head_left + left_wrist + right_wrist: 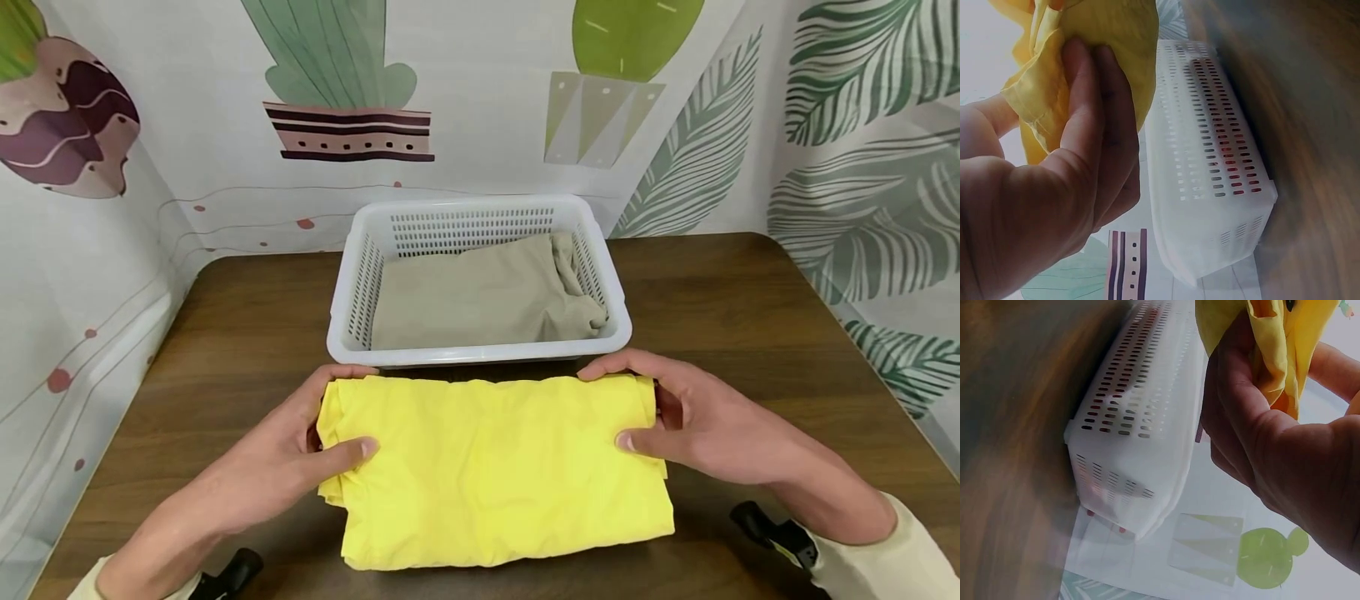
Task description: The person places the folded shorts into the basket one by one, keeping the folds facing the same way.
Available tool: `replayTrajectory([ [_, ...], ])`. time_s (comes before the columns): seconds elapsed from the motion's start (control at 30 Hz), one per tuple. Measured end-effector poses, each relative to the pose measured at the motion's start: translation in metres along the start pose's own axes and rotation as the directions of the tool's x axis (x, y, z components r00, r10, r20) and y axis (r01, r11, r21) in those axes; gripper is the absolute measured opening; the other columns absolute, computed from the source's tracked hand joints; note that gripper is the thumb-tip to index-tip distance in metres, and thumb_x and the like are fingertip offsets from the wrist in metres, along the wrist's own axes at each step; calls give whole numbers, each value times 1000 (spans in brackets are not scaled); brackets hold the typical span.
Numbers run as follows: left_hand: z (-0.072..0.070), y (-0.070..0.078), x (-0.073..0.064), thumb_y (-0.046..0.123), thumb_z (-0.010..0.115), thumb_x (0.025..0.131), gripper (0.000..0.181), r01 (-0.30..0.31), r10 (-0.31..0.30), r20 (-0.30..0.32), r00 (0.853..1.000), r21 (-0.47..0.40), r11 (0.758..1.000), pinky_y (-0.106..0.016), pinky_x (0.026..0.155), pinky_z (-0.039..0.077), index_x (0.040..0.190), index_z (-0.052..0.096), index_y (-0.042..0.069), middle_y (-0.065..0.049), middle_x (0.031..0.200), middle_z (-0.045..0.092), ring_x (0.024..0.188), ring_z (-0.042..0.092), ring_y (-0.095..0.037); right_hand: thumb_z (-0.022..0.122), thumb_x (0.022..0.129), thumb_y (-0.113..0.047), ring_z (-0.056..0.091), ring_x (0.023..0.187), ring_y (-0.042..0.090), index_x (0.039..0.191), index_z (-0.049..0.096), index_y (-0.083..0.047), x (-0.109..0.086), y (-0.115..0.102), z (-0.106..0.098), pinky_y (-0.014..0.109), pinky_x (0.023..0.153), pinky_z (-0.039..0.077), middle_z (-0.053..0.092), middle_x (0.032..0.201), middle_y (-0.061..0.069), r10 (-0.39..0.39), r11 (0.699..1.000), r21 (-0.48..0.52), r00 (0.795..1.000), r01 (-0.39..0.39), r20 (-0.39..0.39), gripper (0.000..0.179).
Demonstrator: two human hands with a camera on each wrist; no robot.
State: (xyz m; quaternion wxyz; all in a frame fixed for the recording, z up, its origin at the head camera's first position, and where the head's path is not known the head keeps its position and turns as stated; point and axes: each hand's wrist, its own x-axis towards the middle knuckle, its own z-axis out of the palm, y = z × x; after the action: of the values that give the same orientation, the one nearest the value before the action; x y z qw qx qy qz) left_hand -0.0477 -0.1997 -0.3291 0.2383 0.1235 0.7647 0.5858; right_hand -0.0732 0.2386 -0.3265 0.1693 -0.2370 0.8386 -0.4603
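A folded yellow garment [495,475] is held up in front of the basket, its far edge close to the basket's near rim. My left hand [300,450] grips its left end, thumb on top and fingers underneath. At the other end my right hand [697,417] pinches the layers the same way. Both wrist views show the cloth raised above the table, with fingers curled under its folds. Inside the white plastic basket [345,292] lies a folded grey-beige cloth [465,292], bunched at its right side.
The basket stands at the back middle of a dark wooden table [247,317], its sides pierced with slots. Behind the table hangs a white wall covering [487,150] printed with cacti and leaves. A black strap device [776,533] sits at the right wrist.
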Motion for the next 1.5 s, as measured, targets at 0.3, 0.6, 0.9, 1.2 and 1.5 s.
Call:
replayTrajectory([
  [0.3,-4,4,2,8,69,103,67,-16,17,15,1000,-42,999,-47,82,64,155,28,13,-27,125,60,102,73,-37,83,93,-12,38,47,13,140,59,-32,5,-4,-4,31,45,39,50,73,2,14,1000,2,1000,-14,-9,56],
  [0.6,-8,8,5,6,67,104,67,-54,56,30,998,-71,996,-50,82,64,157,26,12,-28,129,59,104,73,-39,82,93,-10,47,50,17,140,59,-30,8,-9,-10,32,50,45,61,89,7,27,999,32,1000,-27,-8,56],
  [0.9,-12,17,11,5,67,104,67,-72,74,34,997,-65,995,-50,81,64,157,27,13,-27,129,58,105,73,-40,74,96,2,73,74,30,145,54,-15,10,-8,-18,40,67,63,65,107,19,-49,983,178,998,41,41,56],
  [1.2,-16,22,15,5,66,104,67,-81,83,27,996,-63,995,-52,81,64,158,27,12,-27,129,60,105,73,-40,71,97,6,75,81,34,148,51,-11,15,-10,-26,46,67,64,66,107,21,-77,971,233,995,61,58,57],
  [1.5,-21,27,21,3,67,103,67,-99,100,7,995,-58,993,-52,80,64,157,29,11,-27,129,60,104,74,-39,71,97,7,74,76,32,149,52,-12,20,-12,-32,44,65,64,68,105,18,-81,976,204,996,75,23,59],
])
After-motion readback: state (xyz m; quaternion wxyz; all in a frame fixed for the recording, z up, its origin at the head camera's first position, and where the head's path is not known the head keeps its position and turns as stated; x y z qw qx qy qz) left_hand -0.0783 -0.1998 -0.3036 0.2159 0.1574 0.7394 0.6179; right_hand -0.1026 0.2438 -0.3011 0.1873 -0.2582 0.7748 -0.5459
